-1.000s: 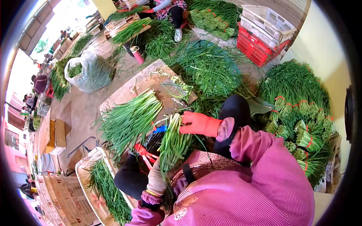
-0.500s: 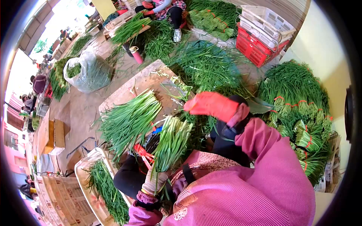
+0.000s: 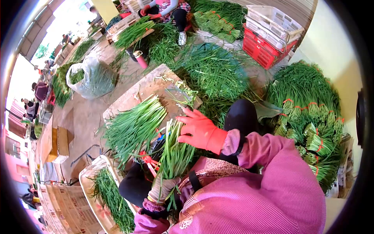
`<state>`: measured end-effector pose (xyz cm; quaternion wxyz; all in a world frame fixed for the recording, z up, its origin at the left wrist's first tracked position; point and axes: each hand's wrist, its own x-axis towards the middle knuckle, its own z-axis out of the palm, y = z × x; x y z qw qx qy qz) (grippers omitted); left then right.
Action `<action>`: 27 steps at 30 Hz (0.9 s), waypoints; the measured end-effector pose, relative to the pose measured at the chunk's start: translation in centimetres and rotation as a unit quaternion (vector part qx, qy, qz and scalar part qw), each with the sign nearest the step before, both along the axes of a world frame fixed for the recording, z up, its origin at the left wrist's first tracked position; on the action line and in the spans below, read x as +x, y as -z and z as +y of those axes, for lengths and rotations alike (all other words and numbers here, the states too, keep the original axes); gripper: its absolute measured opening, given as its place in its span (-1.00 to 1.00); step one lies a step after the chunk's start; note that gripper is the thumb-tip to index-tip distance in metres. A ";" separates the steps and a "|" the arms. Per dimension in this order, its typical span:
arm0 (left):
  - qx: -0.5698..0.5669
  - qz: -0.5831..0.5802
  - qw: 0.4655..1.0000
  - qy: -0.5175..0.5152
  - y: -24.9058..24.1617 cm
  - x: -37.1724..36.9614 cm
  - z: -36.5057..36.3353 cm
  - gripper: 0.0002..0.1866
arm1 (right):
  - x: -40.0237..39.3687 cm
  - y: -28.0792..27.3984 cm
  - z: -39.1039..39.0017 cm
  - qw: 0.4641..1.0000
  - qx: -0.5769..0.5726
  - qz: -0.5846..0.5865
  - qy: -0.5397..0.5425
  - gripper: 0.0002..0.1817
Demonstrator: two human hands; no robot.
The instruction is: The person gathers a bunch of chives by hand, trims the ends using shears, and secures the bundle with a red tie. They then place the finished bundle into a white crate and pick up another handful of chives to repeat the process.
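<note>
In a pale knit glove, my left hand (image 3: 161,188) is closed round the leafy end of a bunch of Chinese chives (image 3: 174,158), whose pale stem ends point up and away from me. My right hand (image 3: 199,130), in a red rubber glove, has its fingers spread, with the fingertips right at the stem ends of that bunch. Beside it, a larger heap of chives (image 3: 136,119) lies across the wooden board (image 3: 128,91), leaves hanging over the near edge. Red ties (image 3: 149,160) hang just left of the held bunch.
A white crate (image 3: 87,173) of chives stands at my left. Loose chives (image 3: 212,70) are piled beyond the board; banded bundles (image 3: 311,105) are stacked at right. Red and white crates (image 3: 265,45), a plastic bag (image 3: 93,80), a pink bottle (image 3: 140,60) and a co-worker (image 3: 171,9) are farther off.
My right hand has come down and left to the stem ends, its fingers now spread. My left hand keeps the bunch, which has turned slightly.
</note>
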<state>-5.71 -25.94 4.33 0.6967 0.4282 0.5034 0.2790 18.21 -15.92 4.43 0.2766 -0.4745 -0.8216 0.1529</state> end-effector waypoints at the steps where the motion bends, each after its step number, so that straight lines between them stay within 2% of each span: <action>1: 0.038 0.073 0.996 0.046 1.1 -0.7 0.0 -0.42 | 0.1 1.5 0.6 1.000 0.023 -0.005 0.002 -0.79; 2: 0.038 0.074 0.996 0.044 0.8 -0.9 -0.2 -0.42 | 0.3 2.0 1.1 0.999 0.045 -0.010 0.001 -0.86; 4: 0.013 -0.017 0.999 0.035 -0.1 -1.0 -0.6 -0.41 | 2.7 1.1 3.2 0.973 0.214 -0.062 0.064 -0.94; 5: 0.021 0.039 0.998 0.046 -0.1 -1.0 -0.7 -0.40 | 3.9 -1.1 4.4 0.967 0.160 -0.159 0.121 -0.96; 6: 0.022 0.029 0.999 0.028 0.1 -1.2 -1.0 -0.46 | 5.1 -0.6 5.3 0.951 0.219 -0.131 0.175 -0.92; 8: 0.008 -0.045 0.999 -0.010 0.1 -1.1 -1.3 -0.47 | 5.0 -0.2 5.3 0.958 0.207 0.080 0.183 -0.73; 9: 0.007 -0.046 0.999 -0.007 0.2 -1.1 -1.3 -0.47 | 5.0 -0.7 4.6 0.985 0.076 0.123 0.097 -0.67; 10: 0.004 -0.035 0.999 0.008 0.5 -1.1 -1.1 -0.44 | 4.8 -1.3 3.7 0.985 -0.057 0.164 0.010 -0.60; 11: 0.003 -0.024 0.999 0.022 0.7 -1.1 -0.9 -0.41 | 4.0 -1.4 2.6 0.984 -0.122 0.127 0.030 -0.55; 12: 0.004 -0.024 0.999 0.022 0.7 -0.8 -0.8 -0.41 | 3.6 -0.3 2.4 0.994 -0.068 0.071 -0.047 -0.57; 13: 0.044 0.007 0.999 0.031 0.6 -0.3 -0.8 -0.41 | 3.4 2.4 3.1 0.991 0.033 0.038 -0.123 -0.62; 14: 0.085 0.039 0.995 0.039 0.6 0.0 -0.7 -0.41 | 2.7 2.7 3.4 0.971 0.134 0.005 -0.197 -0.67; 15: 0.085 0.040 0.995 0.038 0.6 -0.1 -0.7 -0.41 | 2.4 3.1 3.2 0.971 0.134 0.006 -0.198 -0.67; 16: 0.082 0.046 0.995 0.036 0.6 -0.2 -0.7 -0.41 | 1.9 3.5 2.9 0.972 -0.126 0.149 -0.129 -0.72; 17: 0.076 0.052 0.995 0.035 0.6 -0.3 -0.7 -0.42 | 1.5 3.3 2.6 0.883 -0.377 0.277 -0.048 -0.76; 18: 0.072 0.057 0.995 0.034 0.4 -0.2 -0.6 -0.42 | 1.5 3.5 2.5 0.882 -0.377 0.278 -0.048 -0.76; 19: 0.014 0.026 1.000 0.001 -0.2 -0.2 -0.8 -0.41 | 1.5 3.9 2.6 0.861 -0.392 0.316 -0.066 -0.76; 20: 0.014 0.026 1.000 0.001 0.1 -0.2 -0.8 -0.41 | 1.5 3.7 2.6 0.839 -0.406 0.353 -0.083 -0.74; 21: 0.017 -0.013 1.000 -0.015 0.7 -0.4 -0.9 -0.45 | 2.0 3.3 2.8 0.866 -0.398 0.289 -0.086 -0.72; 24: 0.004 -0.073 0.996 -0.055 0.8 -0.1 -1.3 -0.47 | 2.7 2.1 2.8 0.878 -0.355 0.312 -0.072 -0.72; 25: 0.018 -0.054 0.997 -0.043 0.9 -0.1 -1.2 -0.47 | 2.7 2.7 2.7 0.855 -0.413 0.313 -0.012 -0.66; 26: 0.031 -0.036 0.998 -0.030 1.1 -0.2 -1.1 -0.48 | 2.6 2.8 2.5 0.856 -0.412 0.313 -0.011 -0.66; 27: 0.081 0.029 0.996 0.010 2.0 -0.2 -0.8 -0.47 | 2.4 2.8 2.4 0.868 -0.400 0.291 -0.051 -0.62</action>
